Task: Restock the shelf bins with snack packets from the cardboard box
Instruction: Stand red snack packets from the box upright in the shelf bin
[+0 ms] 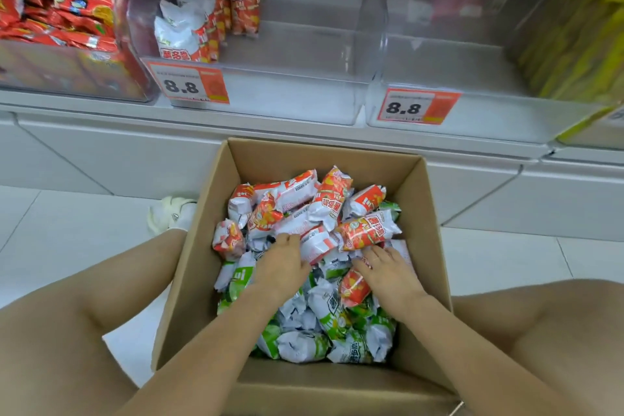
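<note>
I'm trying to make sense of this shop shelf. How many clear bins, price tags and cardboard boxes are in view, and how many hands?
Clear plastic shelf bins: 4
Orange price tags reading 8.8: 2
Brown cardboard boxes: 1
Bare hands in the box: 2
Total: 9

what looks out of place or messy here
Nothing is spilled or damaged. The brown cardboard box holds red-orange snack packets and green snack packets jumbled in one loose heap. Red-orange packets stand only along the left side of the clear plastic shelf bin.
</note>
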The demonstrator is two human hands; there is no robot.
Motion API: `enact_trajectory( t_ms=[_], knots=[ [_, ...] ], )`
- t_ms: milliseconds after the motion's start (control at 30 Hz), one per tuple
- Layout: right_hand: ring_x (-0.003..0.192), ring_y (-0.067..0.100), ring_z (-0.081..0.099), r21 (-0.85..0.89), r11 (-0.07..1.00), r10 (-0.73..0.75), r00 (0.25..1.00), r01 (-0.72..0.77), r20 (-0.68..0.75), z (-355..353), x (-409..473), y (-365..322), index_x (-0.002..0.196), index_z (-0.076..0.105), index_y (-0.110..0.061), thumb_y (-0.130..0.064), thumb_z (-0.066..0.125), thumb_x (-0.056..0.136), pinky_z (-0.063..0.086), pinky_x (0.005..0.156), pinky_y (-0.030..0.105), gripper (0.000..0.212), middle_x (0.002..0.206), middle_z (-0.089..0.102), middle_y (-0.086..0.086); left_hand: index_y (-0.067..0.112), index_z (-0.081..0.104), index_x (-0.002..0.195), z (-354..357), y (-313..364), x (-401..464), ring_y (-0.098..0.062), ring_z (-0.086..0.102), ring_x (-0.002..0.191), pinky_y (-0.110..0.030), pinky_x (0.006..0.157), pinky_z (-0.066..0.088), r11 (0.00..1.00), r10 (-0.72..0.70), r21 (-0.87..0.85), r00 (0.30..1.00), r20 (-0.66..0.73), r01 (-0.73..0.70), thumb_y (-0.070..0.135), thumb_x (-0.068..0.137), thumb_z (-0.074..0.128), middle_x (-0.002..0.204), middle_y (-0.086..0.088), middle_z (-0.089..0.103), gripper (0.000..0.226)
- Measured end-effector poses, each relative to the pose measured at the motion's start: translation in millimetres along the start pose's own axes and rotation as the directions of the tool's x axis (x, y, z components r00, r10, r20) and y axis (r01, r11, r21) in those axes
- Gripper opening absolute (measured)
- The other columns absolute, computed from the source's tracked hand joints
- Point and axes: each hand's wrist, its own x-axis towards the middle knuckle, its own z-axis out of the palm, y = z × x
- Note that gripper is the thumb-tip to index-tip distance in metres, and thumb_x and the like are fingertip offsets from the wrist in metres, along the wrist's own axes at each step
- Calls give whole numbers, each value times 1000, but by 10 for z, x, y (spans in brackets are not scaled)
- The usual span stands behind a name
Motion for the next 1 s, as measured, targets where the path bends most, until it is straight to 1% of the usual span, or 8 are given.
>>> enact_trajectory(
  t_ms=[133, 267, 367, 433, 500, 633, 833, 1000],
  knots=[
    [134, 32, 28, -20, 1000, 19, 1000, -19, -5, -21, 6, 63, 147, 21, -13, -10, 59, 87, 26, 107, 40, 71, 146, 29, 17, 12, 35, 136, 159, 142, 139, -23, 41, 122, -33, 90, 46, 1000, -5, 15, 996, -92, 7, 47, 90, 55, 130, -6, 40, 61],
    [130, 26, 38, 220, 975, 35, 999, -34, 1, -89, -57, 69, 141, 29, -17, -33, 62, 87, 36, 99, 36, 66, 144, 35, 9, 15, 35, 132, 245, 213, 179, -22, 44, 120, -32, 87, 46, 999, -35, 32, 988, -152, 41, 51, 88, 58, 127, -4, 46, 61],
    [107, 19, 56, 492, 864, 118, 993, -105, 4, -221, -135, 121, 122, 42, -23, -49, 69, 77, 43, 73, 30, 59, 119, 58, 0, 19, 43, 122, 223, 146, 78, -19, 58, 96, -29, 68, 46, 967, -54, -257, 978, -204, 0, 48, 84, 64, 105, 2, 59, 52],
    [99, 15, 58, 615, 781, 157, 987, -106, -29, -341, -196, 180, 114, 46, -26, -51, 74, 72, 41, 67, 28, 56, 109, 62, -7, 19, 51, 113, 161, 79, -40, -14, 60, 87, -23, 62, 45, 775, -140, -631, 970, -197, -17, 38, 84, 70, 97, 6, 62, 40],
    [95, 6, 58, 750, 658, 174, 983, -71, -59, -468, -267, 222, 113, 51, -33, -51, 77, 70, 45, 73, 25, 53, 104, 62, -17, 14, 58, 113, 42, 23, -158, -12, 64, 89, -18, 68, 49, 392, -259, -919, 963, -79, 30, 24, 86, 69, 102, -1, 67, 31],
    [95, -6, 60, 941, 338, 211, 975, -6, -70, -720, -400, 185, 111, 59, -35, -61, 77, 57, 47, 84, 18, 62, 101, 65, -25, 14, 65, 112, -289, -73, -366, -21, 66, 85, -38, 86, 49, -370, -221, -921, 951, 215, 122, 29, 86, 60, 93, -7, 73, 31],
    [88, 2, 68, 997, -4, 245, 966, 82, -79, -898, -513, 48, 98, 67, -22, -26, 80, 72, 53, 81, 22, 29, 96, 74, -10, 8, 59, 126, -572, -22, -579, -24, 65, 89, -44, 92, 47, -545, -19, -810, 963, 270, 216, 42, 83, 58, 107, -15, 66, 55],
    [95, 18, 69, 963, -226, 318, 946, 147, -70, -954, -553, -73, 113, 58, -18, -10, 78, 73, 57, 85, 35, 45, 102, 73, 1, 11, 64, 118, -673, 107, -702, -32, 64, 107, -56, 111, 30, -527, 162, -797, 955, 249, 297, 42, 81, 61, 119, -17, 66, 49]
  ],
)
